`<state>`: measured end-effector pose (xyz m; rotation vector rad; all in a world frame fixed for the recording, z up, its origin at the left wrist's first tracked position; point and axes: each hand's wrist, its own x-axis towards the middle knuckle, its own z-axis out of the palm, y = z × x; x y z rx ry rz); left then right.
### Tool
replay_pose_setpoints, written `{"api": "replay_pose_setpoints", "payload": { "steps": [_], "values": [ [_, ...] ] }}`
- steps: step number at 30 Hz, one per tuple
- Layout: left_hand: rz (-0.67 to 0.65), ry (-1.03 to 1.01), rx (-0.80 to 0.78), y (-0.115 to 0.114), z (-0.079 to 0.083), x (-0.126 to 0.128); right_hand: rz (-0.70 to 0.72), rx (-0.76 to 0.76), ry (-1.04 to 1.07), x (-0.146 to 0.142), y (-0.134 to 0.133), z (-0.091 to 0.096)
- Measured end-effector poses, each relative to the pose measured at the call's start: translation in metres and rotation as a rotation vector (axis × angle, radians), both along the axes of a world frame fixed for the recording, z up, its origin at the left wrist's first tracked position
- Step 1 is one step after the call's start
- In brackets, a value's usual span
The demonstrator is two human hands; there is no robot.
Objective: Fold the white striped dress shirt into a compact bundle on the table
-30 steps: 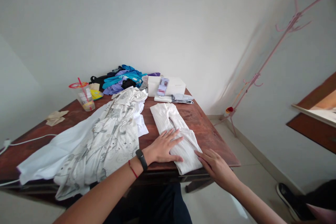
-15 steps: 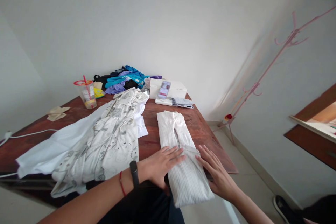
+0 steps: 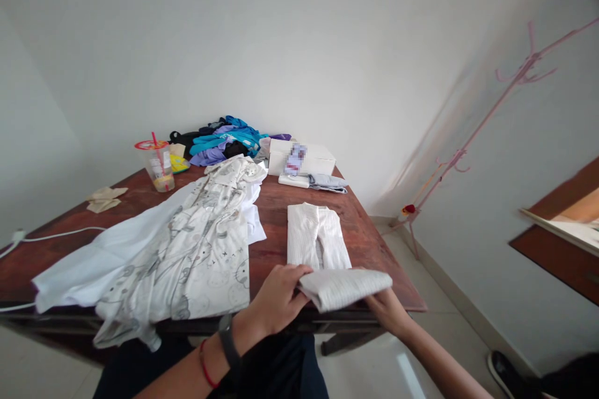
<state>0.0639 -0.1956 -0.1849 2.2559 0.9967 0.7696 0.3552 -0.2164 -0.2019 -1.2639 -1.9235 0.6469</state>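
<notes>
A white, finely striped shirt (image 3: 314,234) lies folded into a narrow strip near the table's right front. Its near end is lifted and bent up over the table edge. My left hand (image 3: 281,296) is closed on the left side of that raised end, thumb below and fingers on top. On the other side my right hand (image 3: 386,308) grips it from beneath, its fingers mostly hidden by the cloth. To the left lies a white garment with grey cartoon prints (image 3: 206,249), on top of a plain white garment (image 3: 107,255).
On the brown wooden table (image 3: 271,224) are a plastic cup with a red straw (image 3: 160,168), a pile of blue and purple clothes (image 3: 229,140), a white box (image 3: 322,159), folded grey cloth (image 3: 327,182) and a white cable (image 3: 65,235). A pink coat stand (image 3: 491,112) stands at right.
Both hands, which rested on the shirt's lower part with fingers spread, have closed on its near end. That end, formerly hanging flat past the table edge, is now raised and folding upward.
</notes>
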Motion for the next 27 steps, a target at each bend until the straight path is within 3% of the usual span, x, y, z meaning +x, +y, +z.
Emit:
{"api": "replay_pose_setpoints", "payload": {
  "steps": [4, 9, 15, 18, 23, 27],
  "values": [
    [0.126, -0.194, -0.177, 0.0, 0.005, 0.004, -0.194, -0.014, 0.1, -0.018, 0.011, 0.005],
    [0.22, -0.365, -0.274, -0.004, -0.001, 0.012, -0.39, 0.043, 0.233, -0.034, 0.023, 0.004],
    [0.197, -0.511, -0.258, -0.005, -0.005, 0.017, -0.435, 0.044, 0.24, -0.045, 0.029, 0.0],
    [0.246, -0.511, -0.088, -0.002, -0.011, 0.019, -0.413, 0.114, 0.19, -0.047, 0.027, 0.001],
    [0.203, -0.429, 0.439, -0.003, -0.024, 0.017, -0.4, 0.447, 0.111, -0.043, 0.019, 0.006],
    [0.24, -0.453, 0.54, -0.004, -0.023, 0.017, -0.419, 0.575, 0.057, -0.042, 0.02, 0.014]
  ]
}}
